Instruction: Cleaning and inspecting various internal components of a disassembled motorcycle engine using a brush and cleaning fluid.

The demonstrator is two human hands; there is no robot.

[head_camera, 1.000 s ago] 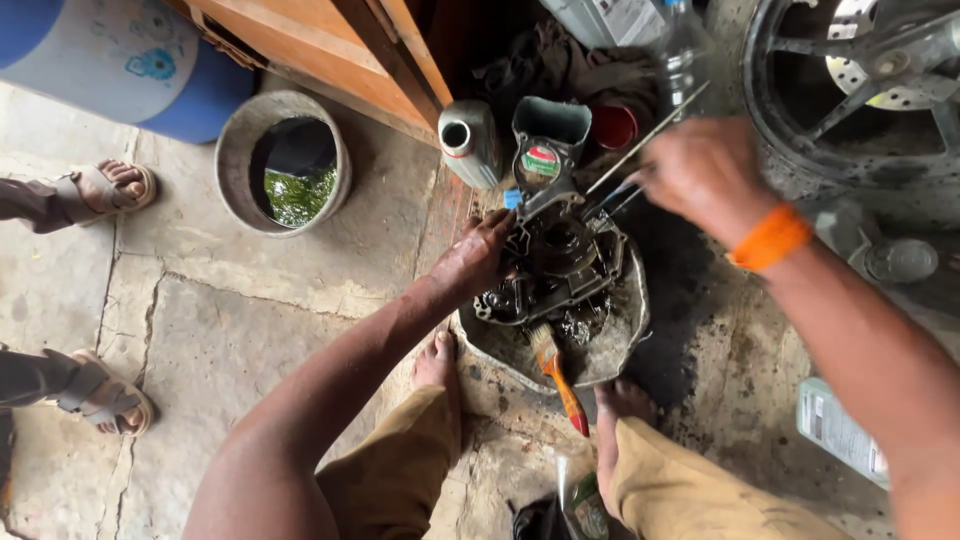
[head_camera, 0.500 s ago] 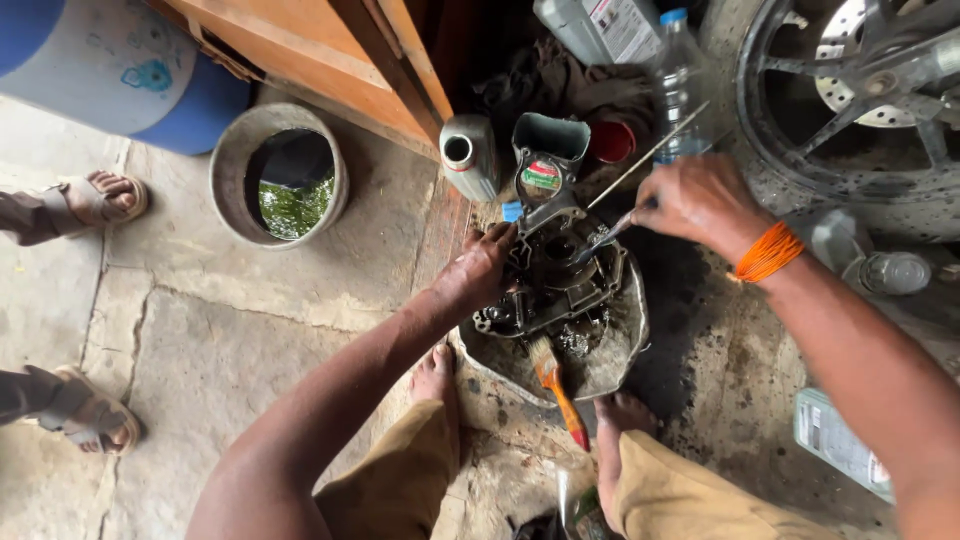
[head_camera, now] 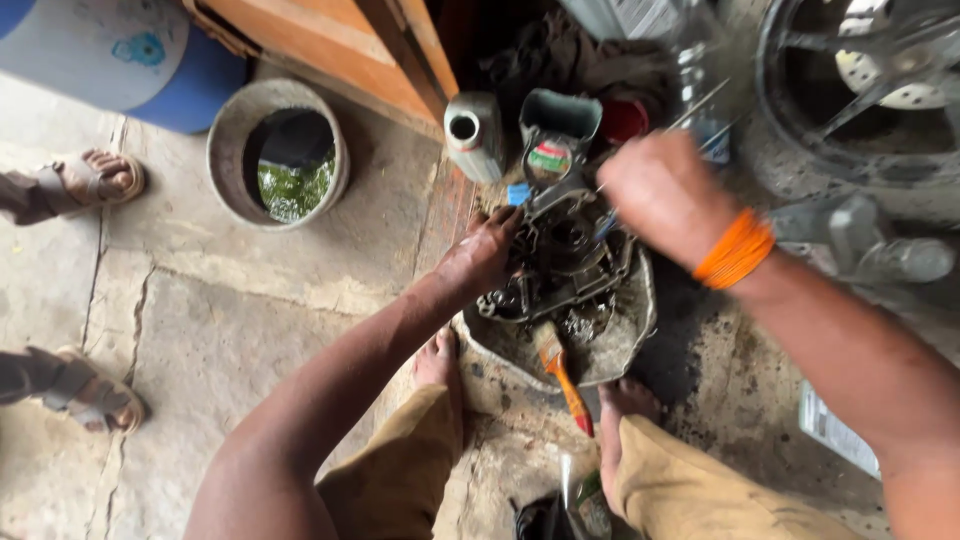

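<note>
Left hand (head_camera: 478, 258) fingers curled, gripping engine casing (head_camera: 565, 262) at metal basin (head_camera: 625, 345) left edge, right hand (head_camera: 662, 195) fisted (blurred) around thin rod (head_camera: 697, 105), angled up-right

Engine part (head_camera: 565, 250) boxed in: grey can (head_camera: 472, 135) and cut container (head_camera: 556, 130) just behind, wheel (head_camera: 860, 90) to the right, brush (head_camera: 562, 375) lying in front. Open floor (head_camera: 250, 310) to the left, up to the round tub (head_camera: 278, 152).

We take this for a roadside motorcycle repair workshop: a greasy engine part (head_camera: 565, 255) in a metal pan (head_camera: 625, 345) at centre, oil cans (head_camera: 472, 135) above, a wheel (head_camera: 860, 85) upper right.
</note>
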